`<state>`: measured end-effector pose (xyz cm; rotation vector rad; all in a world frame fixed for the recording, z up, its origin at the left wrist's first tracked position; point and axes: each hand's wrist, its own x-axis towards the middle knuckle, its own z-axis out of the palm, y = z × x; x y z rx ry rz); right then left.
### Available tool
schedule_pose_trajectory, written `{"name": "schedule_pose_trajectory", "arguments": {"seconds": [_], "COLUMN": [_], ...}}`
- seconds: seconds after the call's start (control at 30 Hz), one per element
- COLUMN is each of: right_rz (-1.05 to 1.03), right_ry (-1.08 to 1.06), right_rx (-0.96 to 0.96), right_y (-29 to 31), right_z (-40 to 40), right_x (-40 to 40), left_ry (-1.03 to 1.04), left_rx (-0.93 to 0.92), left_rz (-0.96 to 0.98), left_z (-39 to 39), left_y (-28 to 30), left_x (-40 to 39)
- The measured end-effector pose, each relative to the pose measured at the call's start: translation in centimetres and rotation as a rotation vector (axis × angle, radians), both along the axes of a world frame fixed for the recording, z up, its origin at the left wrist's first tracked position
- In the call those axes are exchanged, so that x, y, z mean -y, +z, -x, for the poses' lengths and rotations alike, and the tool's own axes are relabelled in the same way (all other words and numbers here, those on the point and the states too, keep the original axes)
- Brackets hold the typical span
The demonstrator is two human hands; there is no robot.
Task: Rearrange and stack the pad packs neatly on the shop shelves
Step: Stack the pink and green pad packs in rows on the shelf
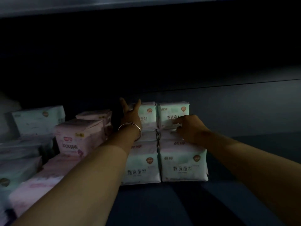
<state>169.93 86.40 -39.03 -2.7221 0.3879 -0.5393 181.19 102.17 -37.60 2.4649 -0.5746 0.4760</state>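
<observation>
Standing 2 abreast: pale green pad packs (183, 167), printed fronts outward.

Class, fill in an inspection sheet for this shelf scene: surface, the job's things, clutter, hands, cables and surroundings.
Surface: dark shelf, bare at front right.
Job's things: green pad packs stacked in two columns at centre; pink pad packs and more green ones piled loosely at left.
Clutter: nothing seen.
Hands: left hand, fingers spread, against the upper left green pack; right hand, fingers curled on the upper right one.
Cables: nothing seen.
Surroundings: dim; upper shelf overhead.
</observation>
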Motion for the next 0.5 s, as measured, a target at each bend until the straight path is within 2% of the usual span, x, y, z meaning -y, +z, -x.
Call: {"name": "schedule_pose_trajectory", "arguments": {"seconds": [0.13, 0.33, 0.5], "right_rz": [0.104, 0.34, 0.409], "right_ry": [0.01, 0.004, 0.041], "right_rx": [-0.009, -0.029, -0.01], "right_y": [0.6, 0.2, -2.9], "right_z": [2.7, 9.8, 18.2], "right_x": [-1.0, -4.2, -7.4], "left_ry": [0.02, -0.067, -0.108], "left_rx": [-0.024, 0.034, 0.276], "left_rz": [-0.078, -0.256, -0.339], "left_z": [2.7, 10.2, 20.1], "left_y": [0.1, -1.1, -4.0], "left_x": [-1.1, -4.0, -7.9]}}
